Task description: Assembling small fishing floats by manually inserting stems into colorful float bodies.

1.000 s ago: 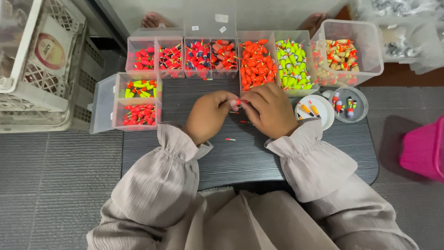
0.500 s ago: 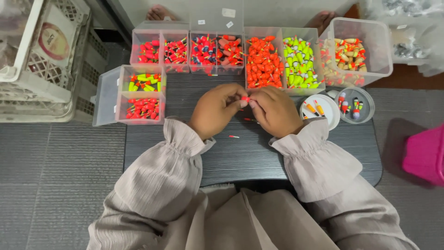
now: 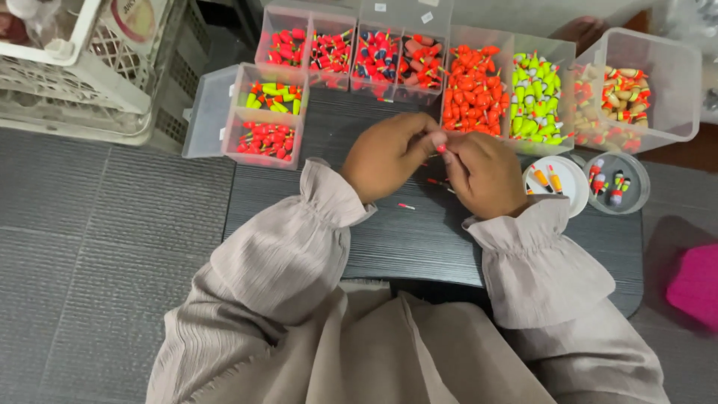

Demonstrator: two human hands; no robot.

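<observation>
My left hand point(image 3: 389, 155) and my right hand point(image 3: 486, 173) meet over the middle of a small dark table point(image 3: 419, 239). Their fingertips pinch one small red float piece point(image 3: 441, 148) between them. A tiny red and white stick point(image 3: 406, 206) lies loose on the table just below my left wrist, and other small bits point(image 3: 434, 182) lie under my hands. Both arms wear loose beige sleeves with gathered cuffs.
Clear boxes of red, orange point(image 3: 469, 90) and yellow-green point(image 3: 535, 97) floats line the table's far edge. A two-part box point(image 3: 268, 123) stands at the left. Two round lids point(image 3: 555, 179) point(image 3: 617, 183) with a few floats lie right. White crate point(image 3: 82, 67) far left, pink object point(image 3: 695, 284) right.
My view has shifted, so the table and boxes sit lower right in frame. Both hands stay together on the small piece, fingers working slightly.
</observation>
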